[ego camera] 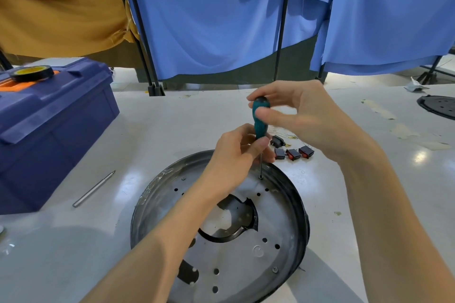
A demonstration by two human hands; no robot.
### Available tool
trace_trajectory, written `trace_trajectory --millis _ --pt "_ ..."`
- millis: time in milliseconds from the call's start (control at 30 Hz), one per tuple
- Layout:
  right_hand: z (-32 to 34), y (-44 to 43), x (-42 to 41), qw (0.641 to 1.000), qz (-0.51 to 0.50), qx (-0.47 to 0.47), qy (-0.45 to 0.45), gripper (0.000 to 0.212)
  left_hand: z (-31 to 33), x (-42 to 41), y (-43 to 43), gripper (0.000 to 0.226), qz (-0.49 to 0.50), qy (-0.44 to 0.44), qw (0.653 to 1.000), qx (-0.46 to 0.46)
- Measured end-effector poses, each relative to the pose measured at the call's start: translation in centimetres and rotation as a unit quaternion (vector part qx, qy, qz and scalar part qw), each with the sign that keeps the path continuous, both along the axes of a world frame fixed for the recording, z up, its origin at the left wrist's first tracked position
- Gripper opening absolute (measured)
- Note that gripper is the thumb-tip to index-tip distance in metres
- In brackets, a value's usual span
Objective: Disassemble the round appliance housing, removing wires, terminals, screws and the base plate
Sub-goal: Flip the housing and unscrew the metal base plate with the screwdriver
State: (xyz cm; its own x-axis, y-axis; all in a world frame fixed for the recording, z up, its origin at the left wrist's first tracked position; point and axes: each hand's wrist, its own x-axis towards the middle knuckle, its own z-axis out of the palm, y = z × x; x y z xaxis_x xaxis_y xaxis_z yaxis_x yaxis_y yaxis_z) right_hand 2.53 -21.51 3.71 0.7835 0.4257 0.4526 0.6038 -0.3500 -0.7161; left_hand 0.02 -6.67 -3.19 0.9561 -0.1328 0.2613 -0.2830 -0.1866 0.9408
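Teal-handled screwdriver [260,118] upright, tip seated in a screw [261,178] near the far rim of the base plate [278,224]. Pinches the handle top with right hand [302,115], probably for twirling. Wraps left hand [234,157] round the lower handle, probably to steady the tip. Has round housing [145,202] flat on the table, directly under both hands. Loose switches [293,154] just beyond.
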Motion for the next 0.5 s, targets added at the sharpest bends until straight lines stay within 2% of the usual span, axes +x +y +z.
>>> trace_trajectory --millis 67,133,233,367,433,500 --pt "-0.12 0.2 -0.01 0.999 -0.033 -0.023 -0.027 0.017 0.01 -0.02 -0.11 0.015 0.016 0.002 1.0 0.02" --pt "-0.03 0.22 0.08 0.998 -0.045 0.001 -0.035 0.017 0.04 -0.06 -0.15 0.021 0.01 0.0 1.0 0.02" --pt "0.19 -0.32 0.17 0.999 -0.021 0.033 -0.005 0.031 0.08 -0.02 -0.05 0.02 -0.018 0.002 1.0 0.0" --pt "-0.03 -0.09 -0.03 1.0 -0.016 -0.012 -0.006 0.018 -0.04 0.02 -0.02 0.013 0.001 0.003 1.0 -0.001" --pt "-0.2 0.25 -0.05 0.999 -0.041 -0.027 -0.016 0.023 -0.02 -0.03 -0.03 0.019 0.017 0.003 1.0 0.007" --pt "-0.08 0.37 0.04 0.999 -0.044 -0.003 -0.016 0.03 0.03 -0.06 0.03 0.017 0.004 0.003 1.0 -0.004"
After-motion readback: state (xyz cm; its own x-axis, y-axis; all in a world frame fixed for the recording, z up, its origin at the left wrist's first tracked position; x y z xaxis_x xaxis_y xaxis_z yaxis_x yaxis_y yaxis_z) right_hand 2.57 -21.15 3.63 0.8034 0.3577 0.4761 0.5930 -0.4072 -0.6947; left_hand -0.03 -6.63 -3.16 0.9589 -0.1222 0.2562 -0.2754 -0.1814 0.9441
